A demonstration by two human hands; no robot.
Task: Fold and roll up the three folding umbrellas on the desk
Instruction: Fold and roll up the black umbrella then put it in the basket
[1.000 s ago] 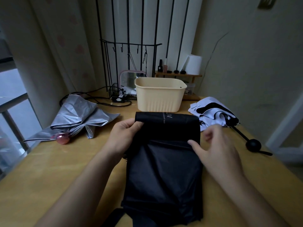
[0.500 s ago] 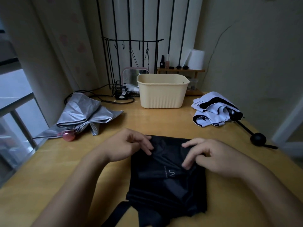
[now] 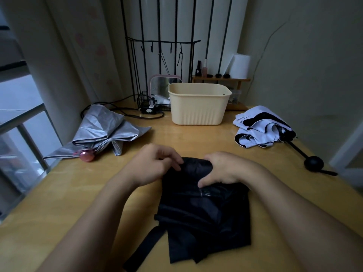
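black umbrella (image 3: 204,213) at near desk (image 3: 78,193) edge; left hand (image 3: 155,165) and right hand (image 3: 225,169) grip its far fold, seemingly to roll it.

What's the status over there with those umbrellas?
Left hand and right hand grip black umbrella, partly rolled. Silver umbrella, white umbrella not yet folded. Nothing blocking.

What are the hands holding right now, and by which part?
Both hold the black umbrella by its far rolled edge: the left hand curls over the roll's left end, the right hand over its right end.
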